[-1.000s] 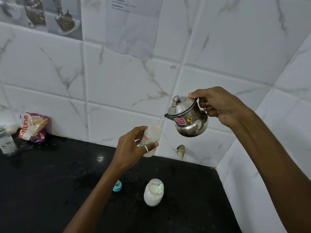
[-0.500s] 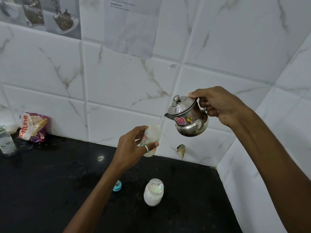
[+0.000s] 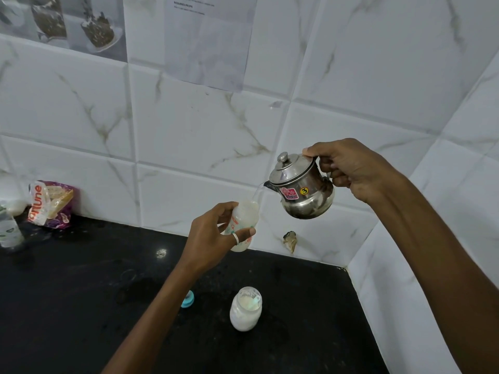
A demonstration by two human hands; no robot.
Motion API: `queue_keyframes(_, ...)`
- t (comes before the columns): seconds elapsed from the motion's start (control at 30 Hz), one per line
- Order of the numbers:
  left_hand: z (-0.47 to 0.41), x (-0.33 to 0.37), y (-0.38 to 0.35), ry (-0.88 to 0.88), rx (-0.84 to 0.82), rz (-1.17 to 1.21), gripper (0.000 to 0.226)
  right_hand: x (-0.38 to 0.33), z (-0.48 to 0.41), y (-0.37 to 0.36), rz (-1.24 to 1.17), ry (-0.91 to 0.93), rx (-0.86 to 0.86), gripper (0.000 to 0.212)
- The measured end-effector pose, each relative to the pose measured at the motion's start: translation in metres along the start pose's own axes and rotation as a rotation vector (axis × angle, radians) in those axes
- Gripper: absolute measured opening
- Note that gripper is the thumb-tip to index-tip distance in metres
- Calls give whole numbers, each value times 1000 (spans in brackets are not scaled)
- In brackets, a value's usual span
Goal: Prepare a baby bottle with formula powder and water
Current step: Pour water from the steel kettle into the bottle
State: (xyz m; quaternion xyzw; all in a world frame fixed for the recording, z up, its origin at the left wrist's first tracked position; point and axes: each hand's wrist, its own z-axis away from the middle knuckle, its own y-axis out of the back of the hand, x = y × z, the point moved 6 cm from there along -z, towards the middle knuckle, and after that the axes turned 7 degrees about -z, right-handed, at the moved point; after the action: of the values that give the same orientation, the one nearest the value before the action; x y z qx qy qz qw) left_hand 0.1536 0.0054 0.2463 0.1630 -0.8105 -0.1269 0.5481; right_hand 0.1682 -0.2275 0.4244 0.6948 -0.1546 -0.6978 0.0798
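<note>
My left hand (image 3: pixel 213 236) grips a translucent baby bottle (image 3: pixel 245 220) with red and green print, held tilted above the black counter (image 3: pixel 67 306). My right hand (image 3: pixel 348 171) holds a small steel kettle (image 3: pixel 302 187) by its handle, tipped left, with its lid on. A thin stream of water runs from the spout into the bottle's open mouth. The bottle holds cloudy whitish liquid. On the counter below stands an open glass jar (image 3: pixel 245 310) of white formula powder. A blue bottle cap (image 3: pixel 187 299) lies beside my left forearm, partly hidden by it.
A purple and white food packet (image 3: pixel 50 205) leans on the tiled wall at the far left, with a clear plastic bottle (image 3: pixel 9 228) beside it. Tiled walls meet in a corner at the right. Paper sheets (image 3: pixel 189 36) hang on the wall above.
Both hands hold almost the same pose; the kettle keeps pouring water into the bottle. No other visible change.
</note>
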Motion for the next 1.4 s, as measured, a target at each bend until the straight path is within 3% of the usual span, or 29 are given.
queue_keyframes(0.17,-1,1,-1,1,10,7,67,5,-2,1,-42,5,6,24)
queue_keyframes(0.3,-2,2,-2,-7,4,-5,67,17,0,3,-147,-7,29,42)
queue_keyframes(0.7,-5,10,-9,-26,-20,31,73,94,10,-17,-691,-108,121,54)
queue_keyframes(0.93,-4,7,-9,-17,10,19,71,110,10,-8,-797,-107,215,41)
queue_keyframes(1.13,-4,7,-14,-11,14,17,66,118,11,3,-806,-102,210,51)
queue_keyframes(1.4,4,-1,-27,18,12,54,78,170,20,22,-797,-134,298,30)
